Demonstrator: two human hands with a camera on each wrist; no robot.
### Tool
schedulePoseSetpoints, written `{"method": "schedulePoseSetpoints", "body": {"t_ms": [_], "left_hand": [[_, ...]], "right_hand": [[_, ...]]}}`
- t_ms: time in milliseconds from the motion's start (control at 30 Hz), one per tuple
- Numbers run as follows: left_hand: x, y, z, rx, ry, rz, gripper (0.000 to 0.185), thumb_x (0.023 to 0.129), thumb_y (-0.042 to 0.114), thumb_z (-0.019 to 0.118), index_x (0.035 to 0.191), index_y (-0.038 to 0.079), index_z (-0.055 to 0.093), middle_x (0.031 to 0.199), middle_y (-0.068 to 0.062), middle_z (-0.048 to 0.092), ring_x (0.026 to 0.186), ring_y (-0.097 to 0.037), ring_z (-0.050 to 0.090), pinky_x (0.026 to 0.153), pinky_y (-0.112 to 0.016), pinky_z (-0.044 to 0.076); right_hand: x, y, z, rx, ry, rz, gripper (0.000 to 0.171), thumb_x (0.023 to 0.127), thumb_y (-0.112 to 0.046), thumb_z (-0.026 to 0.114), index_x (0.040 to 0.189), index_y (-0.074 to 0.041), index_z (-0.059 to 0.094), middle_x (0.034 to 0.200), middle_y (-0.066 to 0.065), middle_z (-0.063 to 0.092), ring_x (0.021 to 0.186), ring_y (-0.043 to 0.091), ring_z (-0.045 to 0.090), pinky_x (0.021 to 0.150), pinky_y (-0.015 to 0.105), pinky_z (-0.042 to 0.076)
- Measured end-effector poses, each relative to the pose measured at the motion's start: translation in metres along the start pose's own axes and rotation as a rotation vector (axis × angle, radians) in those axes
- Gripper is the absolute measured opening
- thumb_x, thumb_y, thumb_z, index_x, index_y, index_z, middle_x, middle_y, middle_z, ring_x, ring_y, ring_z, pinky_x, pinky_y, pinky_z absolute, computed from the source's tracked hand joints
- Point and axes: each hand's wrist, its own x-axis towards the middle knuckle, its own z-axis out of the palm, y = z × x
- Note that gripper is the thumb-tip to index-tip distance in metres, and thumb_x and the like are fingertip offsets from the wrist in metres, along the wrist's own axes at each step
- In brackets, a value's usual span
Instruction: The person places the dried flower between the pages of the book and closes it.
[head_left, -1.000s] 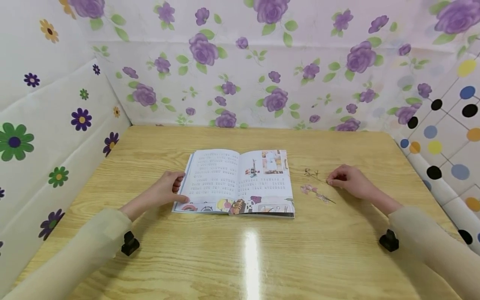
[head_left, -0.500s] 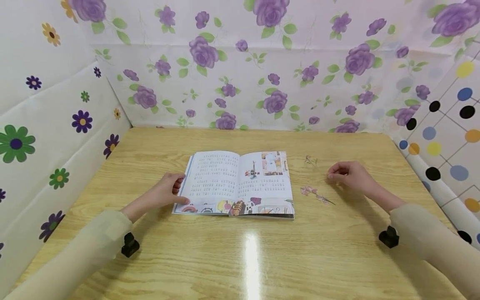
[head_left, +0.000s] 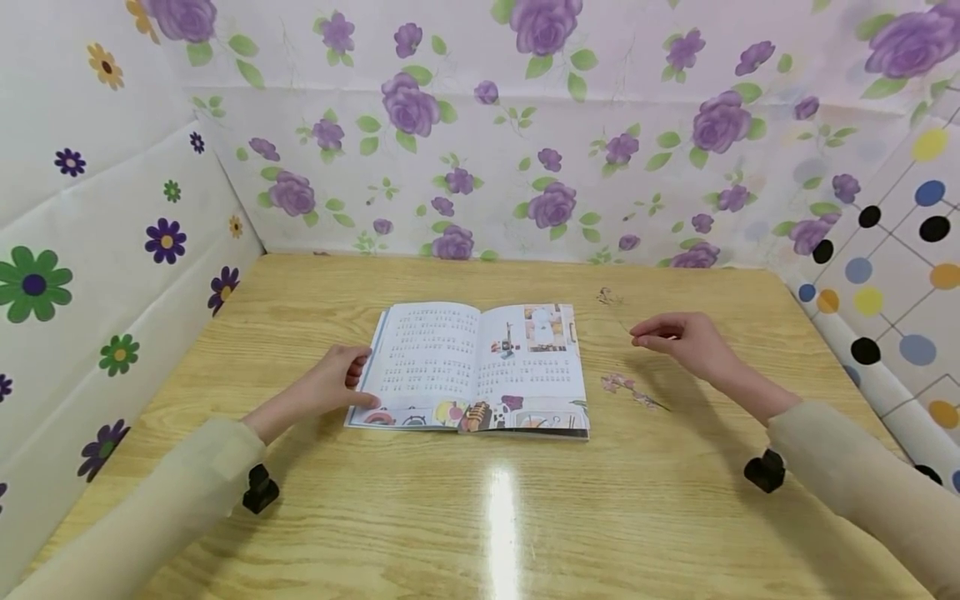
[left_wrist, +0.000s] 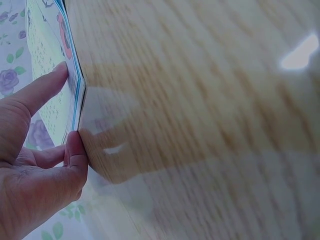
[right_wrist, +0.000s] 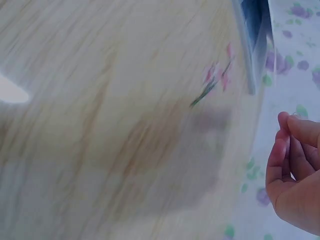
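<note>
Flower sprig (head_left: 604, 295), right hand (head_left: 688, 343) angled inward, pinching its stem, left hand (head_left: 335, 380), thumb uppermost, pinching open book (head_left: 427, 358)

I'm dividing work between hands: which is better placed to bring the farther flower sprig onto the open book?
Right, I'd judge: the right hand appears to pinch the farther flower sprig, right of the open book. The left hand holds the book's left edge, away from the sprig.
</note>
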Motion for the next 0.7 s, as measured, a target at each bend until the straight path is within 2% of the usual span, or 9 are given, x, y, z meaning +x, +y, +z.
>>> {"method": "schedulePoseSetpoints", "body": {"t_ms": [200, 400, 467, 600, 700], "left_hand": [[-0.001, 0.001, 0.000, -0.010, -0.001, -0.009, 0.083, 0.082, 0.020, 0.081, 0.142, -0.016, 0.036, 0.111, -0.017, 0.045, 0.099, -0.026, 0.041, 0.084, -0.035, 0.040], [-0.001, -0.002, 0.000, -0.012, -0.008, -0.018, 0.083, 0.083, 0.020, 0.080, 0.143, -0.015, 0.035, 0.112, -0.017, 0.044, 0.099, -0.026, 0.040, 0.084, -0.034, 0.040], [-0.001, -0.003, 0.000, -0.013, -0.011, -0.021, 0.083, 0.084, 0.020, 0.080, 0.144, -0.014, 0.034, 0.113, -0.017, 0.044, 0.100, -0.026, 0.040, 0.085, -0.035, 0.041], [-0.001, -0.005, 0.000, -0.020, -0.016, -0.033, 0.083, 0.084, 0.020, 0.079, 0.145, -0.013, 0.034, 0.114, -0.017, 0.043, 0.100, -0.025, 0.040, 0.085, -0.036, 0.040], [0.000, -0.005, 0.000, -0.024, -0.018, -0.037, 0.084, 0.084, 0.021, 0.079, 0.145, -0.013, 0.033, 0.113, -0.017, 0.043, 0.100, -0.025, 0.039, 0.084, -0.036, 0.040]], "right_hand": [[0.007, -0.023, 0.009, 0.007, -0.033, -0.014, 0.028, 0.096, -0.025, 0.065, 0.118, -0.007, 0.072, 0.111, 0.013, 0.074, 0.096, 0.023, 0.070, 0.076, 0.032, 0.056], [0.014, -0.046, 0.020, 0.023, -0.073, -0.029, 0.025, 0.096, -0.022, 0.065, 0.116, -0.007, 0.072, 0.110, 0.012, 0.075, 0.088, 0.009, 0.068, 0.075, 0.026, 0.054], [0.015, -0.052, 0.025, 0.028, -0.088, -0.031, 0.025, 0.096, -0.021, 0.065, 0.115, -0.007, 0.072, 0.109, 0.012, 0.075, 0.088, 0.007, 0.067, 0.075, 0.025, 0.053], [0.018, -0.058, 0.038, 0.055, -0.110, -0.050, 0.022, 0.095, -0.019, 0.066, 0.112, -0.008, 0.074, 0.109, 0.012, 0.075, 0.093, 0.020, 0.069, 0.078, 0.030, 0.055], [0.021, -0.062, 0.048, 0.077, -0.122, -0.064, 0.019, 0.094, -0.018, 0.067, 0.109, -0.008, 0.075, 0.108, 0.013, 0.075, 0.093, 0.029, 0.069, 0.074, 0.034, 0.054]]}}
